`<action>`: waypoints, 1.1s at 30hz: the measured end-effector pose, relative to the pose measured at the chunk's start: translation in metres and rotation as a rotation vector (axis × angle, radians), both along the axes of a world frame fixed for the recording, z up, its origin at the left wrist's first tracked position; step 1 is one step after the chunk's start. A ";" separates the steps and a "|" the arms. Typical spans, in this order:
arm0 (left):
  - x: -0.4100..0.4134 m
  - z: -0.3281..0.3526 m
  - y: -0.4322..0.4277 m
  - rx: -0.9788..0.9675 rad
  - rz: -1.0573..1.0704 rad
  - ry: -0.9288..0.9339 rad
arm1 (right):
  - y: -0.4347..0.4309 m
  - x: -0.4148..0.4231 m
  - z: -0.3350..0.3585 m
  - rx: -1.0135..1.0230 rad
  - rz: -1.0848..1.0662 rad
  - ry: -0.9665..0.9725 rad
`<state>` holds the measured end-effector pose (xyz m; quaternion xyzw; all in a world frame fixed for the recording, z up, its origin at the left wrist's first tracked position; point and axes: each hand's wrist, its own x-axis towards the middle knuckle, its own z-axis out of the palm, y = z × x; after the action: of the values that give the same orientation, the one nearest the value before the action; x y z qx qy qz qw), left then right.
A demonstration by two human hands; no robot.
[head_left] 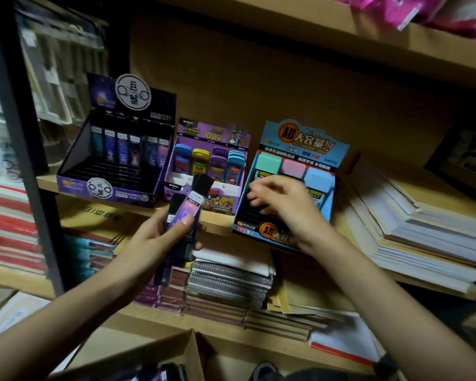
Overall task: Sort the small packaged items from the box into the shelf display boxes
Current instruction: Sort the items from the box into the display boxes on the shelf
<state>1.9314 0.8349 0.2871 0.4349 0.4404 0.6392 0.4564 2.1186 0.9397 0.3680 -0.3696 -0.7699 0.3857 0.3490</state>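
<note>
**Left hand full of packets, right hand at the blue box**

The left hand's [160,237] fingers and thumb curl round a fanned bunch of slim dark and purple packets [188,207], held upright just left of the blue display box [300,149]. The right hand [283,204] hovers in front of that box's open tray, its fingers loosely bent and slightly spread; they are blurred, and nothing shows in them. Left of the blue box stands a purple display box [212,138], and further left a dark display box [116,166], all on one wooden shelf [212,218]. Right of the blue box lie paper stacks [423,229]. Well below it sits a cardboard box [187,350] holding more packets.
</note>
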 end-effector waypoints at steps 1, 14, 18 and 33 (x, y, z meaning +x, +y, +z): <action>0.000 0.002 -0.001 -0.002 -0.004 -0.005 | -0.010 -0.015 -0.004 -0.092 0.060 0.041; -0.043 0.015 -0.028 -0.066 0.041 0.023 | -0.022 -0.108 -0.009 -0.495 0.043 0.379; -0.076 0.014 -0.038 -0.128 0.094 0.021 | -0.003 -0.133 0.007 -0.489 0.019 0.473; -0.134 0.022 -0.064 -0.040 0.242 -0.062 | 0.058 -0.231 0.028 0.445 -0.122 -0.191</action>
<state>1.7978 0.7709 0.3095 0.3495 0.4878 0.6938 0.3981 1.8873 0.9976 0.3956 -0.3643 -0.8416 0.1483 0.3701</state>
